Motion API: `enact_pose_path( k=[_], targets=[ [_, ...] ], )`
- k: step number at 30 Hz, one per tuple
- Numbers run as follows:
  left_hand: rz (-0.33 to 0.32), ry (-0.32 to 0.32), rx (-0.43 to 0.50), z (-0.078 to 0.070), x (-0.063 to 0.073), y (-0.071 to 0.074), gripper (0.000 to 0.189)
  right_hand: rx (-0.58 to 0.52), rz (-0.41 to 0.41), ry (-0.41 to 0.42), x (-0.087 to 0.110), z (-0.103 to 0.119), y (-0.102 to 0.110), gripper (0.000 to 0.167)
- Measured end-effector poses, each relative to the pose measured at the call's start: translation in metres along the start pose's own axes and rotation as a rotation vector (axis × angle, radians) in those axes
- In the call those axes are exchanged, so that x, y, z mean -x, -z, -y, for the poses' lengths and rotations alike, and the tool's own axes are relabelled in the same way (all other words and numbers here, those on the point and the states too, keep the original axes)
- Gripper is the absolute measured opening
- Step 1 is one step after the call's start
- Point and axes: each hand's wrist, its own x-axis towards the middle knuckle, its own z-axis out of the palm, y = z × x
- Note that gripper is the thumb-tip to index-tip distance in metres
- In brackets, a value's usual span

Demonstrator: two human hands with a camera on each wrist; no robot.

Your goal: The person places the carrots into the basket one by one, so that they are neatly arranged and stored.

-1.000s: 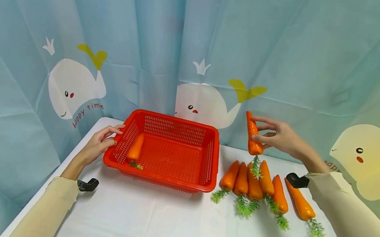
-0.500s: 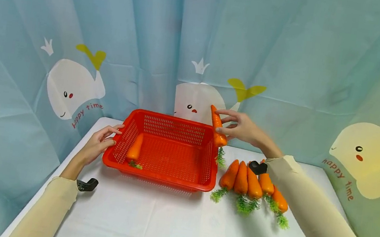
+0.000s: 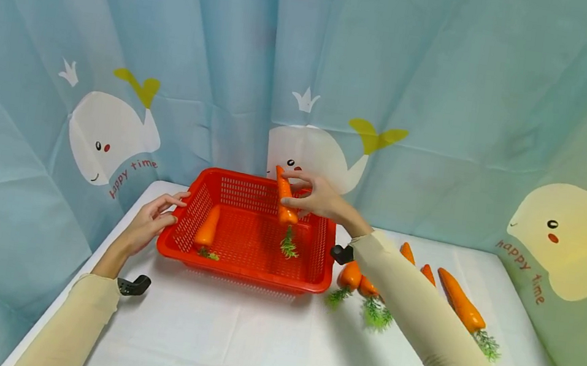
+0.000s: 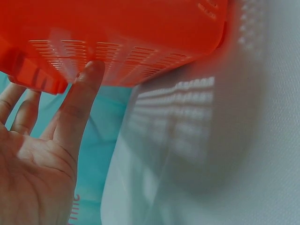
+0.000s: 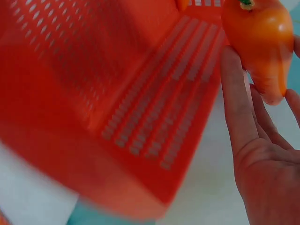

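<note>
In the head view, my right hand (image 3: 320, 198) pinches an orange carrot (image 3: 286, 199) between thumb and fingers, over the right half of a red plastic basket (image 3: 248, 273). This carrot is tip up, its green leaves hanging below. The right wrist view shows the carrot's thick end (image 5: 262, 28) against my thumb. Another carrot (image 3: 207, 228) lies inside the basket along its left side. My left hand (image 3: 150, 221) holds the basket's left rim. In the left wrist view, the thumb (image 4: 86, 86) presses the slotted outer wall while the other fingertips pass behind the rim.
Several more carrots (image 3: 460, 301) with green leaves lie on the white table (image 3: 250, 344) right of the basket. My right sleeve (image 3: 420, 323) covers part of them. A blue curtain (image 3: 223, 44) with whale prints hangs behind the table.
My right hand has carried the carrot leftward from above the carrot row to over the basket, slightly lower now. The left hand and basket have stayed in place.
</note>
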Motion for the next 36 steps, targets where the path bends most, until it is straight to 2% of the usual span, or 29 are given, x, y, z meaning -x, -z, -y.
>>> enact_pose_path(
  k=[3, 10, 20, 28, 36],
  targets=[
    [-0.001, -0.009, 0.005, -0.001, 0.000, 0.001, 0.030, 0.012, 0.007, 0.021, -0.010, 0.002, -0.014, 0.064],
    [0.000, -0.004, 0.012, -0.001, 0.002, 0.003, 0.030, -0.067, 0.066, -0.007, -0.028, 0.004, -0.043, 0.064],
    [-0.004, 0.000, 0.006, 0.000, 0.001, 0.003, 0.030, -0.047, 0.109, -0.052, -0.051, 0.000, -0.080, 0.061],
    [-0.005, 0.009, 0.011, 0.001, 0.000, 0.001, 0.030, -0.057, 0.119, -0.093, -0.066, -0.008, -0.102, 0.061],
    [0.006, -0.011, 0.033, 0.004, -0.001, 0.001, 0.030, -0.108, 0.145, -0.176, -0.075, -0.010, -0.118, 0.064]
  ],
)
